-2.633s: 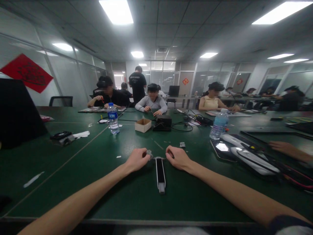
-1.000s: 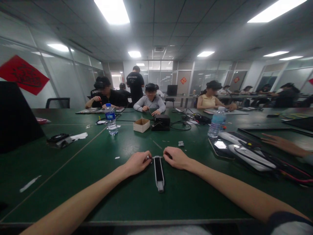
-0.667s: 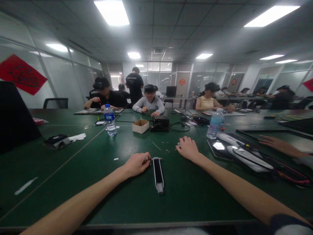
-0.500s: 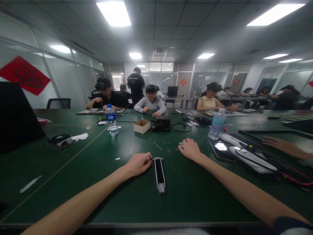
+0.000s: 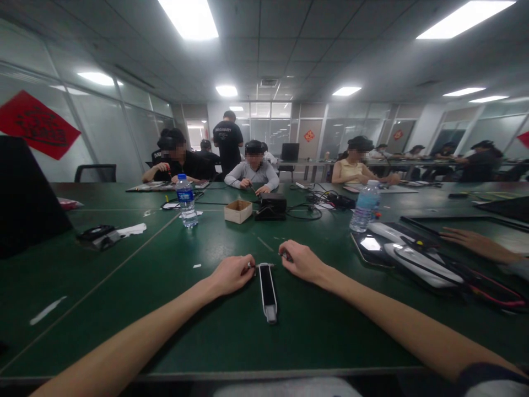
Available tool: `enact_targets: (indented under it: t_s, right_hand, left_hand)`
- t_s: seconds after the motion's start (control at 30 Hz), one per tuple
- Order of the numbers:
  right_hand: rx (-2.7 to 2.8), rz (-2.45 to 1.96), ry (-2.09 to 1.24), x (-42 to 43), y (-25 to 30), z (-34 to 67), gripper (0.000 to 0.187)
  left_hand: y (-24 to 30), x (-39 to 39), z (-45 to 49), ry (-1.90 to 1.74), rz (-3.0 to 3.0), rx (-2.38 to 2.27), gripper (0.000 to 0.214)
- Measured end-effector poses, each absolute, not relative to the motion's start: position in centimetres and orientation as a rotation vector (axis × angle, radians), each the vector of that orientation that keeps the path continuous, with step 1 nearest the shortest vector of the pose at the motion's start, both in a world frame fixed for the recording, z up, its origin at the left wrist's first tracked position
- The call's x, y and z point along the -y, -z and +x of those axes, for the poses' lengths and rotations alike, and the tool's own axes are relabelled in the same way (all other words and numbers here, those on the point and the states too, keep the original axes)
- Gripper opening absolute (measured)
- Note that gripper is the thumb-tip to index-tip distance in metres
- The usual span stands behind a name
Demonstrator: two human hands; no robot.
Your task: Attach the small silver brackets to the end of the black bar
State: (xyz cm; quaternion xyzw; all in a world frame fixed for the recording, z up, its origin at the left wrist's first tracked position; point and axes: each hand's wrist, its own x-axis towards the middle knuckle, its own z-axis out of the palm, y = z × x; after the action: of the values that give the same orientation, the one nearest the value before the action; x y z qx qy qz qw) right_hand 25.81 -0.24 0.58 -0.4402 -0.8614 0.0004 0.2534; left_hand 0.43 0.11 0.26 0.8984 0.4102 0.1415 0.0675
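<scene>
In front of me a long, narrow black strip-shaped device (image 5: 268, 289) with a pale rim and a grey end lies on the green table. A thin bar crosses its far end. My left hand (image 5: 233, 274) rests just left of that end, its fingers closed around something small and silvery that I cannot make out. Opposite it, on the right and apart from the device, my right hand (image 5: 302, 261) is closed in a pinch. A small metallic bit shows at its fingertips, too little to name.
A small open box (image 5: 238, 212) and a black device (image 5: 270, 205) stand ahead. Water bottles are at left (image 5: 187, 201) and right (image 5: 365, 206). White-and-black equipment (image 5: 419, 256) lies to the right, beside another person's hand (image 5: 467, 241). A black gadget (image 5: 98, 237) sits left.
My right hand has moved left and nearer, from over the small parts on the table to beside the device's far end, its fingers now pinched. My left hand stays by the device.
</scene>
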Motion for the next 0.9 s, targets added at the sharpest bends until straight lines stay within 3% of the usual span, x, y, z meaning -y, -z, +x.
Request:
enact_targets:
  t_s: [0.27,0.63,0.9]
  right_hand:
    - [2.436,-1.105,-0.144,1.02,0.06,24.81,0.027]
    - [2.360,-1.027,-0.407,1.31,0.12,24.61,0.028]
    - [2.368,-1.117,-0.291,0.88,0.08,24.78,0.022]
  left_hand:
    - [-0.11,-0.11,0.43,-0.443,2.711,-1.239,0.016]
    - [-0.40,0.14,0.51,-0.413,2.699,-1.268,0.015]
    - [-0.55,0.25,0.56,-0.414,2.733,-1.268,0.013]
